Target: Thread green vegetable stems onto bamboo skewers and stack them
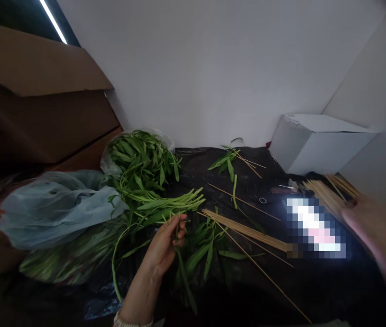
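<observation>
My left hand is closed in a pinch around a stem of water spinach, whose long narrow leaf hangs below the fingers. Just beyond it, a row of cut water spinach stems points right. Beside the hand, a bundle of thin bamboo sticks lies slantwise, with more loose leaves under its near end. My right hand reaches to the far right, at another pile of bamboo sticks. Its fingers are blurred, so whether it grips any stick is unclear.
A clear bag of leafy greens and a pale blue plastic bag lie left. A cardboard box stands behind them. A white box is at back right. A lit, pixelated screen lies on the black plastic sheet.
</observation>
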Demonstrator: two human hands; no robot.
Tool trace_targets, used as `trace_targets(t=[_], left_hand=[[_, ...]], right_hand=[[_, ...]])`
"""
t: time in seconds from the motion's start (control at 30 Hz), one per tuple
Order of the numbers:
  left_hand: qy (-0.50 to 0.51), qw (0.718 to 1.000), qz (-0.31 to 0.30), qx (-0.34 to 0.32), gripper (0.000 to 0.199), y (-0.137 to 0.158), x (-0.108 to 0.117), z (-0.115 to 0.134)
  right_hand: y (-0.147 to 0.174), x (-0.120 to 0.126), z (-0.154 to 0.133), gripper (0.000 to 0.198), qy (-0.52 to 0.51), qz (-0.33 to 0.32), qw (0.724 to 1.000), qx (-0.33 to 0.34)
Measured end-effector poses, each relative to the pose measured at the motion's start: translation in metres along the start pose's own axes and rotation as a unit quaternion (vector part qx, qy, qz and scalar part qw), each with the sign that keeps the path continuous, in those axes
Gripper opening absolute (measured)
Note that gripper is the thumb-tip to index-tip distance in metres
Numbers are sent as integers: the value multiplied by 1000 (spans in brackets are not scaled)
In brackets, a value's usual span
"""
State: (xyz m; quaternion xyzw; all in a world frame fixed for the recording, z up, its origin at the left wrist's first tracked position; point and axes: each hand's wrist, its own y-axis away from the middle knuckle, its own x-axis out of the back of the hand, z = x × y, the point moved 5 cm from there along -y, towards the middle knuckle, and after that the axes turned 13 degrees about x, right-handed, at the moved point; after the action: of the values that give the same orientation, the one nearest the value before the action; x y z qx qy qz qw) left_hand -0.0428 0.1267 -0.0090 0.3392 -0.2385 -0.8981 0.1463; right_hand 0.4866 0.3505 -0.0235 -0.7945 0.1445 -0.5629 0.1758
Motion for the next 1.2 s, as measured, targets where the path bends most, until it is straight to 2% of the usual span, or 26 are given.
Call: trace_targets(t=[0.07, 0.13, 0.23, 0.33, 0.37, 0.43, 0.5, 0.53, 0.6, 0.77, 0.9, 1.03, 1.2], left_hand=[[-2, 1000, 2, 0, 21, -1, -1, -1], [0, 1000, 4, 5, 20, -2, -1, -2], [1, 1000, 7, 9, 21, -3, -3, -2], [-1, 1000, 7, 6, 25, -1, -9, -3], [-3, 1000, 5, 4, 26, 0, -12, -3], [-8, 1000, -1, 0, 29, 3, -18, -3], [-14, 1000, -8, -8, 31, 7, -23, -2], [-15, 1000, -10, -13, 31, 9, -25, -1], [-12, 1000, -11, -25, 32, 12, -26, 3], [14, 999, 1, -48, 34, 15, -22, 9], [-10, 998, 5, -56, 35, 15, -22, 7], [-43, 997, 10, -61, 30, 17, -28, 0], [-83, 996, -7, -30, 28, 19, -40, -12]], right_hand=[[2, 7, -5, 21, 51, -1, 997, -55], [4, 19, -30, 30, 58, 10, 997, -57], [20, 39, -102, 36, 8, 50, 998, 27], [60, 45, -194, 36, -86, -1, 987, 133], [77, 46, -226, 34, -132, -8, 974, 182], [114, 43, -282, 33, -214, -71, 929, 294], [144, 39, -320, 37, -254, -136, 889, 355], [153, 39, -331, 38, -265, -147, 877, 373], [161, 41, -341, 38, -266, -139, 874, 383], [161, 45, -334, 36, -215, -101, 888, 394], [163, 47, -336, 34, -208, -65, 879, 425], [163, 42, -350, 30, -214, -83, 882, 412], [163, 33, -368, 24, -222, -123, 880, 401]])
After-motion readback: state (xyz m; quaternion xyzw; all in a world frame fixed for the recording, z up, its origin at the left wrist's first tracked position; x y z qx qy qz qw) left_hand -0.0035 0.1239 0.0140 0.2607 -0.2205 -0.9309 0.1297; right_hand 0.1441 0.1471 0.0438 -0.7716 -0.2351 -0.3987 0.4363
